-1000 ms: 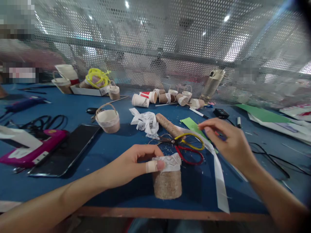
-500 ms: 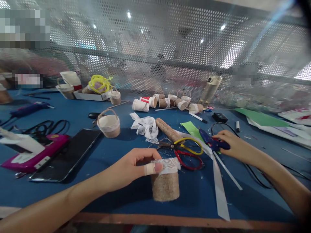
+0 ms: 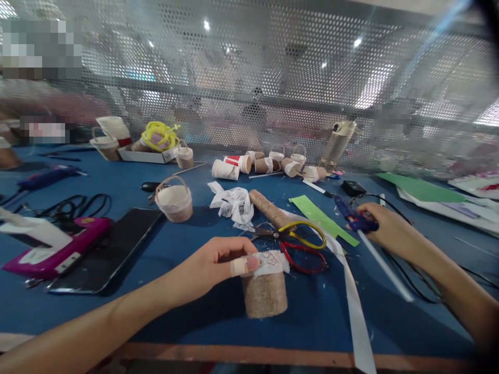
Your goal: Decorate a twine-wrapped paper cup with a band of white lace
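My left hand is closed on a twine-wrapped cup, its bandaged thumb pressing the white lace trim at the rim. The cup hangs just above the front of the table, slightly tilted. At the right, my right hand grips a dark blue glue gun; a long white glue stick extends from it toward the front. Between the hands lie scissors with one yellow and one red handle, a twine roll, a light green paper strip and white ribbon.
Crumpled lace and a small handled basket sit behind my left hand. A phone and magenta case occupy the left. Another glue gun lies farther back. Several wrapped cups rest near the perforated metal screen.
My right hand has moved the glue gun rightward off the green strip, now more exposed. The glue stick swung along with it. The left hand and cup have barely shifted.
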